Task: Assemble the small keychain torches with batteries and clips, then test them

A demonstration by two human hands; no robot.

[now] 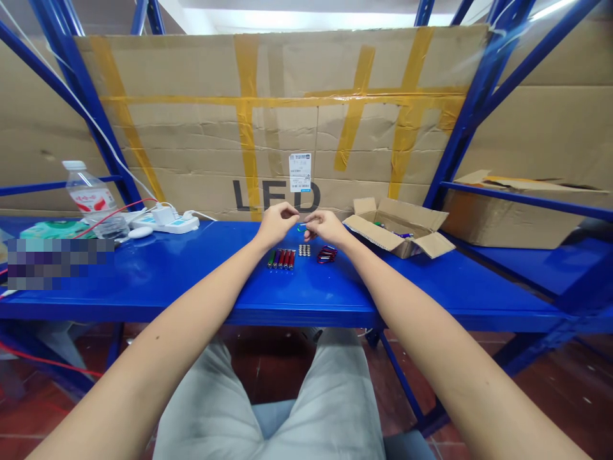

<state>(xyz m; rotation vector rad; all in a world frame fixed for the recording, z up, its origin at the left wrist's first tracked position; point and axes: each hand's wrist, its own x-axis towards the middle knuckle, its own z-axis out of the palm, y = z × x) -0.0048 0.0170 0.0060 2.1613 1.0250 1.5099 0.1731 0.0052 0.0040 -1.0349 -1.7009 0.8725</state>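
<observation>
My left hand [276, 223] and my right hand [325, 227] meet above the blue shelf [191, 281], both pinched on a small green item [301, 227] held between them. Below the hands lies a row of several small coloured cylinders [281, 259], red, green and purple. Right of them sits a cluster of small metal button-like pieces [304, 250], and further right a pile of red and blue clips or rings [326, 254]. What the green item is I cannot make out.
An open cardboard box [397, 225] with small items stands right of my hands; a bigger box [517, 207] is beyond. At left: a water bottle [90, 199], a white power strip [167, 222], green packet [55, 230]. Taped cardboard [287, 115] backs the shelf.
</observation>
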